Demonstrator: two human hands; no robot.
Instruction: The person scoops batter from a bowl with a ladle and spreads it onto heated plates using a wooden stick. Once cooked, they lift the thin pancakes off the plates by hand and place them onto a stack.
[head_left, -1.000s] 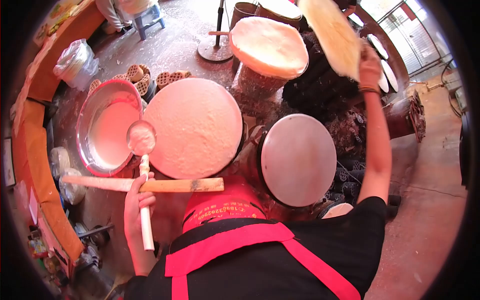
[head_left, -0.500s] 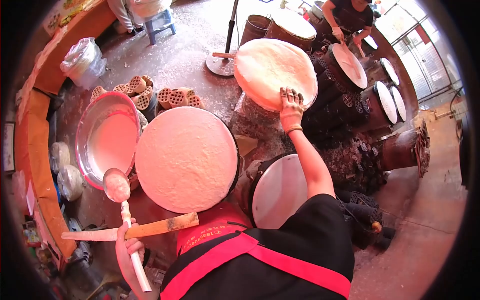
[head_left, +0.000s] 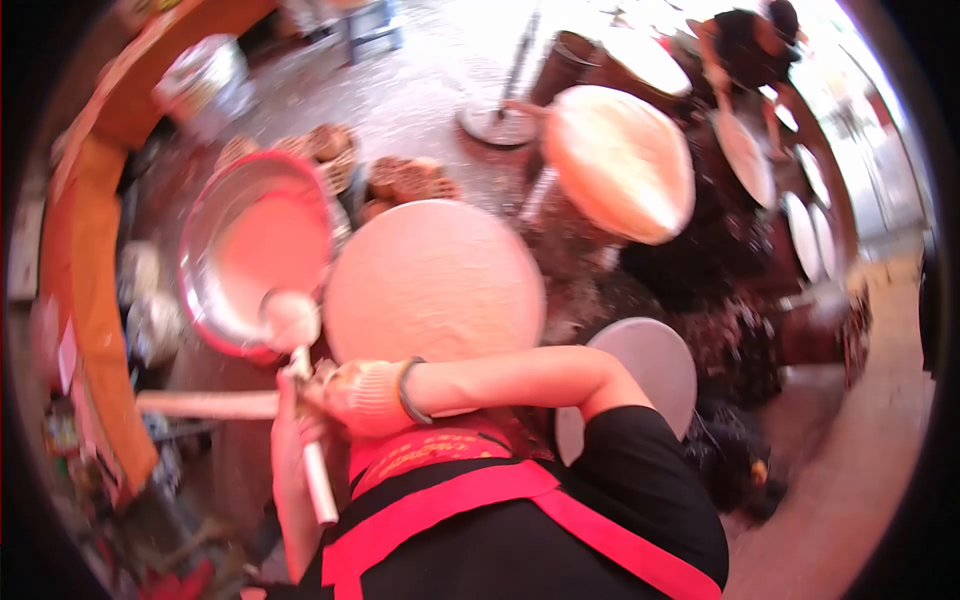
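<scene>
"Ladle [head_left: 291,318], go. Hands?"

"Left hand [head_left: 292,432] closed round its pale handle [head_left: 317,478]. Right hand [head_left: 362,395] right up against it, fingers bunched where the flat wooden stick [head_left: 208,404] crosses. Blurry, can't tell if the right one's pinching anything."

"Stick?"

"Sticks out leftward from the hands; other end hidden."

"Ladle bowl?"

"Ahead of the hands, in view over the near rim of the red-rimmed tub [head_left: 327,222], beside the coated round plate [head_left: 437,280]. Can't tell if it touches."

"Next ring out?"

"Bare round plate [head_left: 650,370] on the right. Perforated cylinders [head_left: 327,143] behind tub and coated plate. Pale round sheet [head_left: 620,165] farther off, ahead and right."

"Background?"

"Another person [head_left: 752,45], far right, leaning by an oval-looking pale plate [head_left: 743,157]. Done."
</scene>
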